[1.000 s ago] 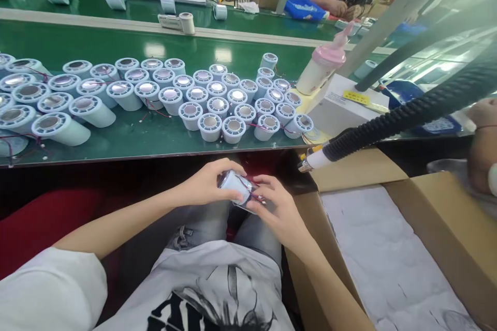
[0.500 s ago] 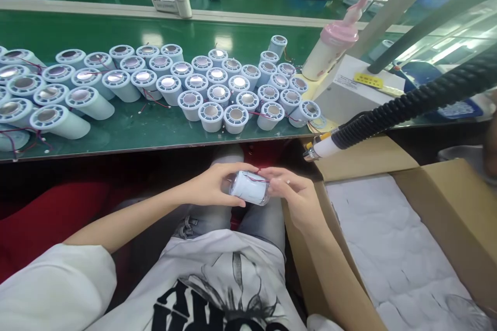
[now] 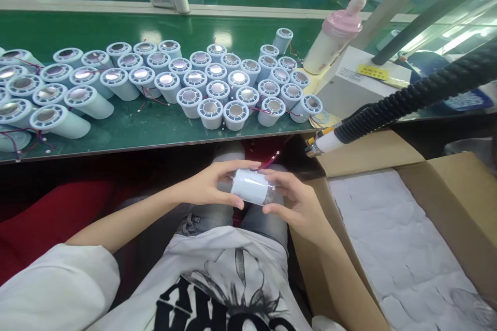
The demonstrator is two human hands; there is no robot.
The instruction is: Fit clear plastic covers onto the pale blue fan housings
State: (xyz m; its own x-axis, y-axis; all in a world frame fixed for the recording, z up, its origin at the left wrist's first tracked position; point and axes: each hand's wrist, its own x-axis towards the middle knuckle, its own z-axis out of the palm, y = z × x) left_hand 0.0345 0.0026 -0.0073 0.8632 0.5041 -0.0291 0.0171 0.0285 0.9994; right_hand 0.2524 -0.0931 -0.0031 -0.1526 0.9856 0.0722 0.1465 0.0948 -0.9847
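Above my lap, a pale blue cylinder [image 3: 251, 187] with a clear plastic sleeve around it lies sideways between my two hands. My left hand [image 3: 217, 184] grips its left end, thumb below and fingers above. Around the right end curl the thumb and fingers of my right hand [image 3: 297, 197]. A thin red and dark wire pair [image 3: 271, 159] with a small white connector sticks up from the cylinder's far side. On the bench ahead stand many similar pale blue cylinders [image 3: 210, 114] with round metal discs and slotted rings on their tops.
A green bench [image 3: 116, 134] runs across in front. To the right are an open cardboard box [image 3: 438, 176] with white packing, a black corrugated hose [image 3: 399, 103] with a metal nozzle, a grey box [image 3: 349, 88] and a pink-lidded bottle [image 3: 330, 41]. A co-worker's hands show at the far side.
My right hand has moved from the wires to wrap the cylinder's right end. The wires, earlier lying along the cylinder, now point up and away.
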